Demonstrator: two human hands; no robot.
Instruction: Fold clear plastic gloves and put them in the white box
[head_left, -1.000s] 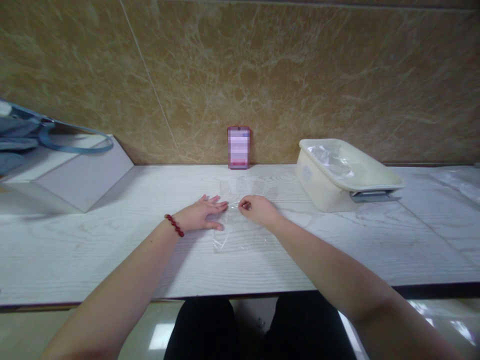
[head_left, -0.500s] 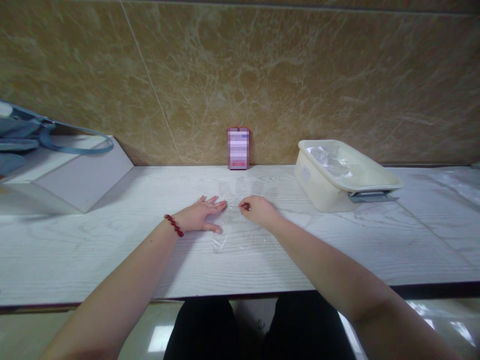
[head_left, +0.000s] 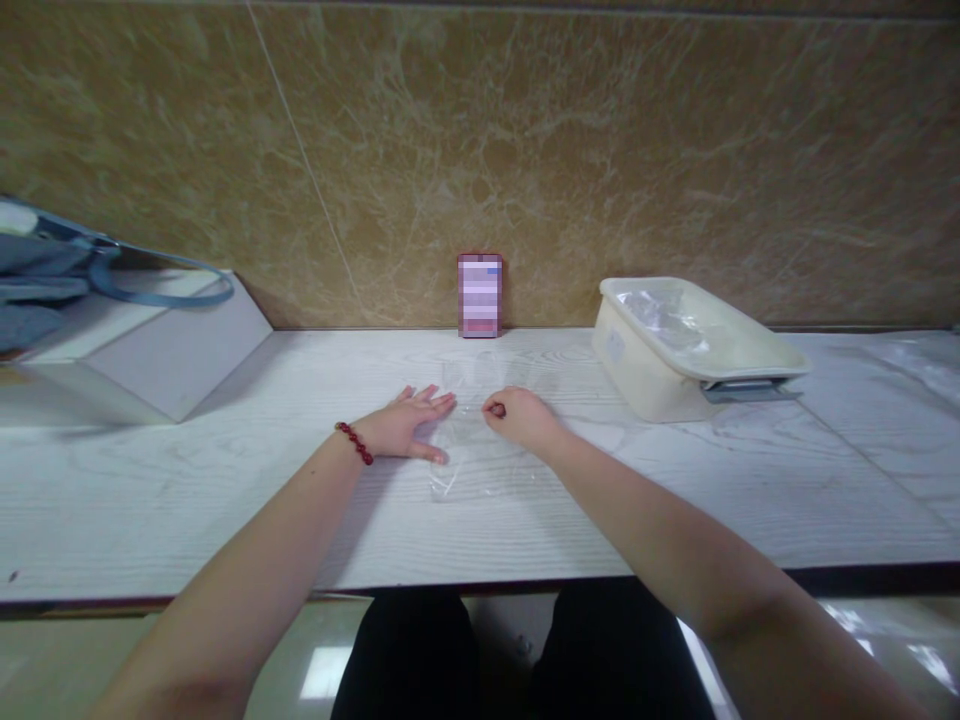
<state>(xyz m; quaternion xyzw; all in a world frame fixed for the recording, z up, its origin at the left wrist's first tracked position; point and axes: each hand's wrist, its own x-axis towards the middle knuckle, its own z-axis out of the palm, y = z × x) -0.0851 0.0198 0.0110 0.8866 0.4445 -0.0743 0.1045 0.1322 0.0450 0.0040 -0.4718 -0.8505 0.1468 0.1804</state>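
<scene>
A thin clear plastic bag (head_left: 480, 470) lies flat on the white wood-grain table in front of me, its outline faint. My left hand (head_left: 409, 425), with a red bead bracelet (head_left: 355, 443) at the wrist, rests palm down with fingers spread, the fingertips touching the bag's left side. Over the bag's right part, my right hand (head_left: 519, 415) is closed, thumb and fingers pressed together at the plastic. Whatever is inside that pinch is hidden.
A phone (head_left: 480, 297) leans upright against the brown marbled wall. To the right stands a cream plastic bin (head_left: 645, 385) with clear plastic bags (head_left: 664, 315) inside. At left, a white box (head_left: 180, 345) carries a blue bag (head_left: 45, 280). More clear plastic (head_left: 919, 365) lies far right.
The whole view has shifted slightly, so everything sits a little to the right and higher. Both hands keep nearly the same places on the plastic bag.
</scene>
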